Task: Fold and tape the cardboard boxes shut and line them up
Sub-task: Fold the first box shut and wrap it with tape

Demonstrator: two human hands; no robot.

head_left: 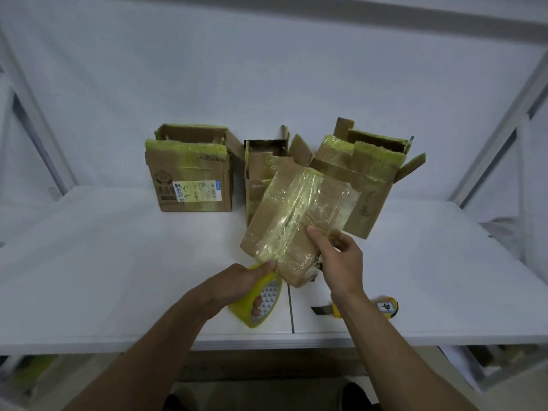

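A flat cardboard box (pixel 296 215) wrapped in yellowish clear tape is tilted up in the middle of the white table (pixel 118 277). My right hand (pixel 341 259) grips its near right corner, thumb on top. My left hand (pixel 237 284) holds a yellow tape roll (pixel 261 301) with fingers through its core, thumb pressing the tape end against the box's near edge. Behind stand three open boxes: the left one (pixel 192 179) with a shipping label, a narrow middle one (pixel 261 167), and the right one (pixel 364 179) with its flaps up.
A yellow utility knife (pixel 355 308) with its blade out lies on the table beside my right forearm. White metal frame posts (pixel 489 143) rise at both sides. A seam runs through the tabletop near the front edge.
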